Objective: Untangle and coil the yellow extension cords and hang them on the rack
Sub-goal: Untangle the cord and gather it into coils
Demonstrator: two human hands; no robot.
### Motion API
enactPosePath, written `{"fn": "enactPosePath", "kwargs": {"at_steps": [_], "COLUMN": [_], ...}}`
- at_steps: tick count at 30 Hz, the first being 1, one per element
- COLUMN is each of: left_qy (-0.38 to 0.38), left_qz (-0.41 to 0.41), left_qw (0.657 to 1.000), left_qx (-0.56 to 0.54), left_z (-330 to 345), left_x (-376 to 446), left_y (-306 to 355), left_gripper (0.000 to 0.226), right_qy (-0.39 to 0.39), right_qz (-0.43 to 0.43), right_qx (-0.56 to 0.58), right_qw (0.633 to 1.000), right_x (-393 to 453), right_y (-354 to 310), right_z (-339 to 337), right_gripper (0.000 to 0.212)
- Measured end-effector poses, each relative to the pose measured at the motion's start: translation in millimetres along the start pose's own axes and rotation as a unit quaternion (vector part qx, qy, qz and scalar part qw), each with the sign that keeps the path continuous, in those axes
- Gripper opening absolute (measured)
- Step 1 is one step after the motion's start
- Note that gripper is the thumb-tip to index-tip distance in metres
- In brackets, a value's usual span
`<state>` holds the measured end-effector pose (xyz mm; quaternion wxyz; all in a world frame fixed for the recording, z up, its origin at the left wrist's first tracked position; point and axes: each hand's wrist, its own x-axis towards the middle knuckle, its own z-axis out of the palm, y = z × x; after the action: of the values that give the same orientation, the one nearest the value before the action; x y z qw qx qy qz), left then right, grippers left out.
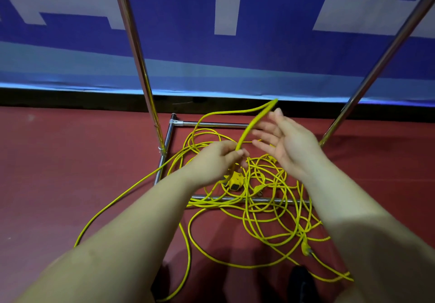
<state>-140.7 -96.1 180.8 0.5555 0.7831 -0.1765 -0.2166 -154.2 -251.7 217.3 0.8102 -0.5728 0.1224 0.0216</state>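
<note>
A tangle of yellow extension cords point(266, 210) lies on the red floor, partly over the chrome base bars of the rack point(211, 124). My left hand point(219, 159) grips one cord point(247, 129), which rises from its fingers in a narrow loop up to the right. A yellow socket end point(235, 182) shows just below that hand. My right hand point(284, 144) is open, palm turned left, fingers spread beside the raised loop; I cannot tell if they touch it. A yellow plug point(306, 248) lies at the lower right.
Two chrome uprights of the rack rise at the left point(138, 55) and the right point(376, 67). Behind them hangs a blue and white banner point(211, 43) over a black skirting. One cord strand point(113, 206) trails off to the lower left. Dark shoes point(303, 281) stand near the bottom.
</note>
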Motion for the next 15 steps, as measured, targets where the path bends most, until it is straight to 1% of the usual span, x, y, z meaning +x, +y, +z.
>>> {"fn": "enactPosePath", "kwargs": {"at_steps": [2,4,6,8,10,12,14,15], "left_qy": [0.042,0.102,0.148,0.157,0.147,0.128,0.098,0.077], "left_qz": [0.0,-0.001,-0.012,-0.022,-0.023,-0.014,-0.004,-0.006], "left_qw": [0.997,0.985,0.963,0.946,0.934,0.927,0.929,0.938], "left_qx": [-0.07,-0.138,-0.225,-0.284,-0.325,-0.352,-0.357,-0.339], "left_z": [1,-4,-11,-17,-20,-20,-17,-15], "left_x": [1,2,2,3,3,4,5,4], "left_y": [6,11,16,16,16,16,14,13], "left_gripper": [0.018,0.019,0.02,0.019,0.018,0.018,0.021,0.024], "right_qy": [-0.055,-0.123,-0.157,-0.149,-0.114,-0.089,-0.07,-0.056], "right_qz": [0.016,0.046,0.05,0.013,-0.04,-0.072,-0.07,-0.061], "right_qx": [-0.117,-0.239,-0.333,-0.36,-0.382,-0.386,-0.337,-0.293], "right_qw": [0.991,0.962,0.928,0.921,0.916,0.915,0.936,0.953], "right_x": [-5,-13,-17,-15,-14,-12,-12,-12], "right_y": [8,18,30,39,40,37,29,24], "right_z": [2,4,5,7,8,6,5,4], "right_gripper": [0.019,0.014,0.014,0.016,0.012,0.008,0.01,0.012]}}
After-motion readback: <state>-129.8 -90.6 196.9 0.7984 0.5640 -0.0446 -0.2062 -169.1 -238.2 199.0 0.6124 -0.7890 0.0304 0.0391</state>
